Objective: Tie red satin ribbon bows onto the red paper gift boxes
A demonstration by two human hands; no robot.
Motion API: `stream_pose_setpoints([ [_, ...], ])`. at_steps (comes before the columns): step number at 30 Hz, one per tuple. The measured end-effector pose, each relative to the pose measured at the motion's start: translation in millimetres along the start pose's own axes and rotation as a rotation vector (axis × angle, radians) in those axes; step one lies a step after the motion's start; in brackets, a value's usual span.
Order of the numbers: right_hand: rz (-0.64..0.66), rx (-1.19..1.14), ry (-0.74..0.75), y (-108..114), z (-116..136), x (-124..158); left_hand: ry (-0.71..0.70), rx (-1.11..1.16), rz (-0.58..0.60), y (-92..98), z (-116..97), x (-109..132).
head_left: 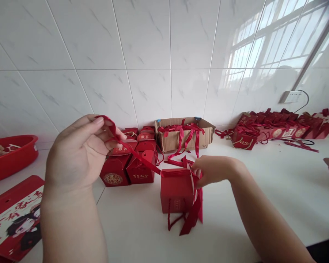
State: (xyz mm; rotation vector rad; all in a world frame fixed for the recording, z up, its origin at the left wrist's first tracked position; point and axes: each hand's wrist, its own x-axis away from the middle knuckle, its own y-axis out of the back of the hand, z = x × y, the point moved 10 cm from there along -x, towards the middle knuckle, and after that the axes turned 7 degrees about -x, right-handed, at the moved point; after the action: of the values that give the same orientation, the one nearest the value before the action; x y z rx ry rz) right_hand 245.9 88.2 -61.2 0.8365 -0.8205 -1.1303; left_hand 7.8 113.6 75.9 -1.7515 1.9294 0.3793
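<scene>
Small red paper gift box (177, 195) sits on the white table (263, 204) right in front. The right hand (212, 170) pinches its top edge so it does not slide. The left hand (79, 153) pinches the thin red ribbon (137, 155) up high, so it is pulled tight

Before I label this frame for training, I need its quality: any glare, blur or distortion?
Head view: bright window glare on the glossy wall tiles; wide-angle bends the tile lines; the left hand holding the ribbon looms large; the right hand on the red box looks sharp.
</scene>
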Motion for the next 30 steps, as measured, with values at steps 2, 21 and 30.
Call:
stream_pose_setpoints([
  [2,0.103,0.036,0.039,-12.7,9.0,-8.1,0.008,0.000,-0.012,2.5,-1.8,2.4],
  [21,-0.385,-0.063,0.105,63.6,-6.1,8.7,-0.139,-0.042,-0.101,10.3,-15.1,8.9],
  [30,-0.317,-0.509,0.273,76.9,5.2,29.3,-0.168,-0.099,-0.036,5.9,-13.2,10.0],
])
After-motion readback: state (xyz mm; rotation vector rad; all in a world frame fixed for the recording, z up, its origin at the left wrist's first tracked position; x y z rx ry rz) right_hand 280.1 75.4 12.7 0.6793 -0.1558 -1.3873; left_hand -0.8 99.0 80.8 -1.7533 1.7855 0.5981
